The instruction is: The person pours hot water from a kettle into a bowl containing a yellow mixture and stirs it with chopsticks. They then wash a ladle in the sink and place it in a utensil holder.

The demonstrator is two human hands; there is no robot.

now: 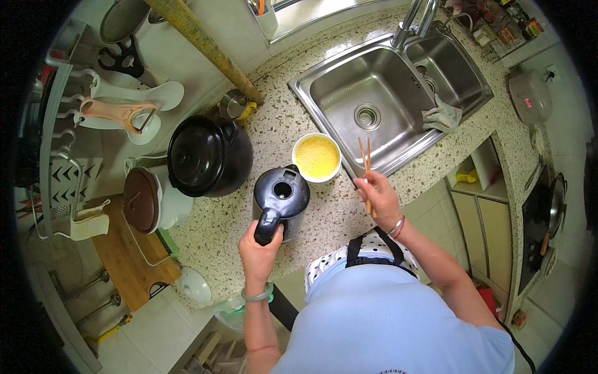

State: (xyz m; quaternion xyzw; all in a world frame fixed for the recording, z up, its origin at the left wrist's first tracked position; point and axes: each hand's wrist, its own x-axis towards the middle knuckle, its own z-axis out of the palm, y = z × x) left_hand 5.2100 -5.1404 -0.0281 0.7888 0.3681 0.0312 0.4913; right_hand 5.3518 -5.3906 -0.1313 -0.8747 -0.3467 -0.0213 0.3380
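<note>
My left hand point(257, 254) is closed round the black handle of an electric kettle point(283, 196), which has a black lid and a darker grey side. Just beyond the kettle, close to its spout, sits a white bowl point(340, 163) of yellow, frothy beaten egg point(316, 157). A pair of wooden chopsticks point(368, 163) is pinched in my right hand point(380, 201), tips pointing away over the sink's near edge. The chopsticks are apart from the bowl, to its right. Whether the kettle's base touches the counter I cannot tell.
A double steel sink point(349, 84) with a grey rag point(443, 116) on its rim lies at the far right. Left of the kettle stand a black lidded pot point(208, 156) and a white pot with a brown lid point(142, 199). A wooden board point(128, 265) is at the left; a hob point(534, 227) is far right.
</note>
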